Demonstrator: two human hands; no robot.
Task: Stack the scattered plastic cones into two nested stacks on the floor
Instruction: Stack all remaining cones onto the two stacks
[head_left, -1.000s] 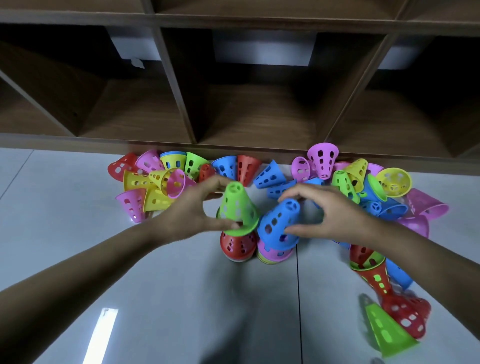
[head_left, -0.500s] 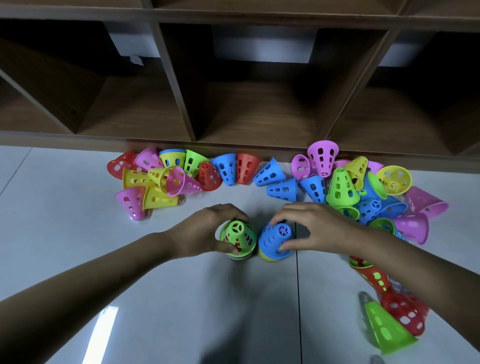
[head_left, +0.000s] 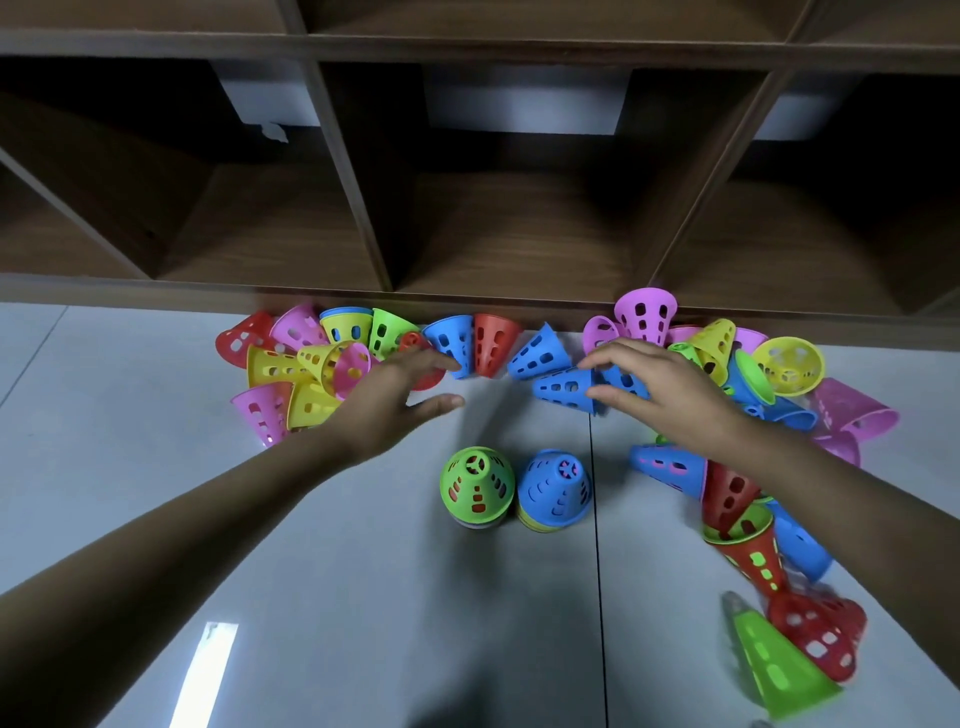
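Your two stacks stand side by side on the floor (head_left: 311, 571), just left of the tile seam: the green-topped stack (head_left: 477, 486) and, on its right, the blue-topped stack (head_left: 555, 491). Both hands hover beyond them with fingers straight, holding nothing: your left hand (head_left: 395, 400) near the red cone (head_left: 496, 343) at the floor's far edge, your right hand (head_left: 670, 395) spread over a lying blue cone (head_left: 563, 387).
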